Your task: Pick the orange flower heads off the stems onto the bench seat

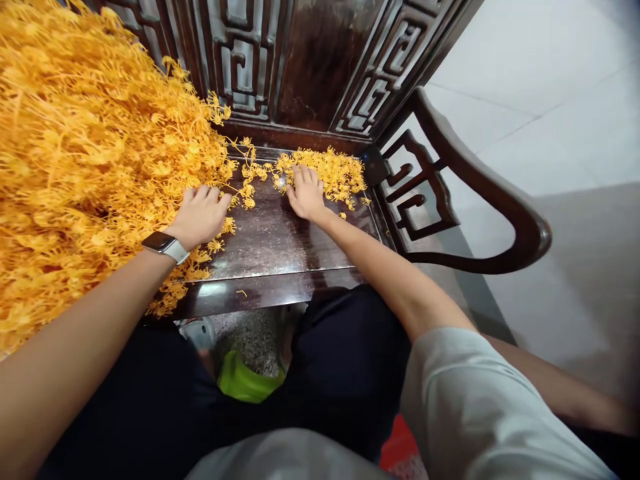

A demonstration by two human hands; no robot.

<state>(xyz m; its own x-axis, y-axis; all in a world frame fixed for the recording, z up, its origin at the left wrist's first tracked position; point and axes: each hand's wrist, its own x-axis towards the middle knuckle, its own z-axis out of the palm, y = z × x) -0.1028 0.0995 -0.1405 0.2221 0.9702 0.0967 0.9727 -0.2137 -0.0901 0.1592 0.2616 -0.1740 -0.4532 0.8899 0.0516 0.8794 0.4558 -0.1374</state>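
My left hand (203, 215), with a watch (159, 241) on its wrist, rests at the right edge of a big heap of orange-yellow artificial flower sprays (90, 153). Its thumb and fingers are apart, the fingertips partly among the strands. My right hand (307, 193) reaches palm down to the left side of a smaller pile of loose yellow flower pieces (343, 173). Fingers and thumb are spread there, with nothing visibly gripped. A few strands (249, 173) lie between the two piles on the dark wooden bench (270, 233).
A carved lattice backrest (315, 67) rises behind the bench, and a curved armrest (490, 173) closes its right end. Under the front edge sits something bright green (245, 380). Another person's forearm (560, 387) shows at the lower right.
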